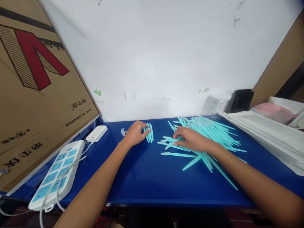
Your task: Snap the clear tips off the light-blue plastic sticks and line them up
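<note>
Slim mint-green plastic sticks with knife-like ends lie on the blue table (142, 180). At a small row of several sticks (150, 136), my left hand (136, 133) curls its thumb and fingers around the upper part. Over on the right, my right hand (191, 139) is closed, its thumb and fingertips pinching a stick (169, 145) at the left edge of a loose heap. That heap of sticks (209, 128) spreads behind and under my right hand, with several pointing toward the front. My fingers partly cover the sticks they touch.
On the left are a white power strip (77, 152) with cables, a small white box (97, 133) and a large cardboard box (47, 104). At right stand a stack of white sheets (268, 136), a clear container (217, 104) and a black object (241, 100). A white wall (152, 63) rises behind.
</note>
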{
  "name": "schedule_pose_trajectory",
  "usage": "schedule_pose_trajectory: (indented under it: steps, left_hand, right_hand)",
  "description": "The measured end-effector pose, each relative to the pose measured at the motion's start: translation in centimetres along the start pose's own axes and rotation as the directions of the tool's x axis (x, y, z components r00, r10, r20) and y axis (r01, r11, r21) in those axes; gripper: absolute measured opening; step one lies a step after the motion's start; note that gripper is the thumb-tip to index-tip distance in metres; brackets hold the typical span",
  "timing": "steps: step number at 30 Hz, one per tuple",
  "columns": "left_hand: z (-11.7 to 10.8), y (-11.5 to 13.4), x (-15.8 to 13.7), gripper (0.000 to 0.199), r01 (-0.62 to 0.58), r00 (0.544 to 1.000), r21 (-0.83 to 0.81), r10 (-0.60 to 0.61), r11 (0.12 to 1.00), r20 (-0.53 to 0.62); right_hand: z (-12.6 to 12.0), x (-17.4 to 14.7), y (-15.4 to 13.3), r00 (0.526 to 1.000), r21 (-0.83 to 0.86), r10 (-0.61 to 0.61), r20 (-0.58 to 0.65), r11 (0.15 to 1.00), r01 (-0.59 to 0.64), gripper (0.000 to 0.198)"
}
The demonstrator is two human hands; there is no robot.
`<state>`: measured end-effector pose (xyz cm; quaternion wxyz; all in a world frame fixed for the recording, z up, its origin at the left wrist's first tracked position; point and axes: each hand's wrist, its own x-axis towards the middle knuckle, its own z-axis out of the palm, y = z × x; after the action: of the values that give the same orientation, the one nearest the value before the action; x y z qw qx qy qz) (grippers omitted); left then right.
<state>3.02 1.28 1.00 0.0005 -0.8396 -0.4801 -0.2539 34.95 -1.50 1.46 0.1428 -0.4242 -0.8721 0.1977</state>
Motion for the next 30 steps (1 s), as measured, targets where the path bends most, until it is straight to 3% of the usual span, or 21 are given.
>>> schedule_pose_trajectory:
  steps: [4, 11, 18, 23, 30]
  left_hand:
    - [0.1, 0.5, 0.0, 0.027, -0.016, 1.0, -0.02, 0.016, 1.0, -0.007]
    - [-0.3, 3.3, 0.0, 0.034, -0.063, 0.997, -0.142, 0.058, 0.988, -0.04]
    - [0.1, 6.8, -0.6, 0.042, -0.062, 0.988, -0.221, 0.092, 0.973, 0.127]
    - [1.0, 7.2, -0.7, 0.051, -0.031, 0.982, -0.263, 0.078, 0.964, 0.17]
    - [1.0, 7.5, -0.5, 0.045, -0.015, 0.982, -0.25, 0.061, 0.968, 0.177]
  right_hand:
    - [0.2, 0.1, 0.3, 0.999, 0.01, -0.052, 0.005, 0.999, 0.052, 0.029]
    - [-0.2, 0.0, -0.3, 0.979, -0.019, -0.144, -0.143, 0.99, 0.142, 0.032]
    - [0.3, 0.2, -1.1, 0.955, -0.048, -0.222, -0.199, 0.975, 0.216, 0.03]
    - [0.9, 0.2, -1.5, 0.937, -0.071, -0.239, -0.255, 0.971, 0.229, 0.023]
    - [0.9, 0.0, -1.9, 0.944, -0.029, -0.189, -0.27, 0.982, 0.188, 0.017]
